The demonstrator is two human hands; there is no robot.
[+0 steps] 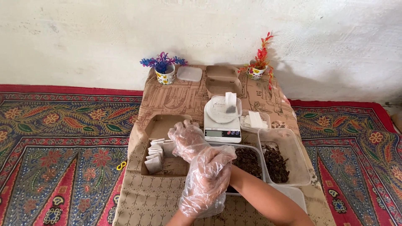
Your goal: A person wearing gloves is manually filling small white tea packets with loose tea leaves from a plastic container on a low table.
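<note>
from the head view, both arms cross in front of the body over a low table draped in a beige printed cloth. the arm entering from the right side ends in a hand wearing a loose clear plastic glove, fingers curled; the other hand, also in a thin clear glove, sits lower and closer to the camera, closed loosely around the first arm's wrist, as if tugging the glove into place. because the arms cross, which one is left and which is right cannot be told for sure. neither hand holds any of the goods.

just beside the upper hand lies an open brown cardboard box with small white paper sachets standing in rows, kept within easy reach. behind the hands a white digital kitchen scale carries a round clear bowl with one white sachet upright in it. to the right, clear plastic tubs hold dark dried leaves, and a smaller tub holds flat white empty sachets. two flower pots stand at the far edge, out of the way.
</note>
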